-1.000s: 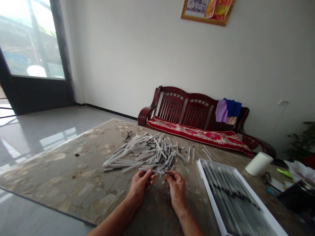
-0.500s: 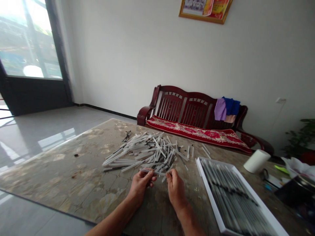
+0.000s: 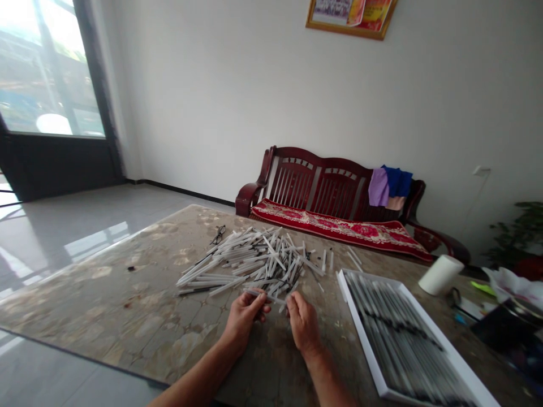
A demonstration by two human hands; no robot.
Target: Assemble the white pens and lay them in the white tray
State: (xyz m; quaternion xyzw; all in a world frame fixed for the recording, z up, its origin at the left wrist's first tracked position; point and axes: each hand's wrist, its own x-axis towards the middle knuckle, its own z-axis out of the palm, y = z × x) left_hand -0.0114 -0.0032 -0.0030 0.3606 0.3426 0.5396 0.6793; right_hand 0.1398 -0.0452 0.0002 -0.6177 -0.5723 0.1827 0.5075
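My left hand [image 3: 246, 314] is closed in a pinch on a thin whitish tube [image 3: 271, 297], which lies nearly level across the gap between my hands. My right hand [image 3: 302, 321] pinches at the tube's other end, its fingertips partly hidden behind the thumb side. Just beyond both hands spreads a loose pile of similar white tubes [image 3: 237, 254], with some dark thin sticks mixed in. To the right of my right hand stands a white open box [image 3: 360, 339] filled with rows of clear-looking tubes with dark parts; these are blurred.
Black-framed glasses [image 3: 219, 234] lie behind the pile on the patterned table [image 3: 127, 305]. A white roll [image 3: 441, 275], a green item [image 3: 483, 289] and a dark object [image 3: 504, 328] stand on the right. Behind is a red wooden bench [image 3: 322, 175].
Both hands stay in nearly the same place with the tube between them. The view has shifted very slightly; the pile and box look unchanged.
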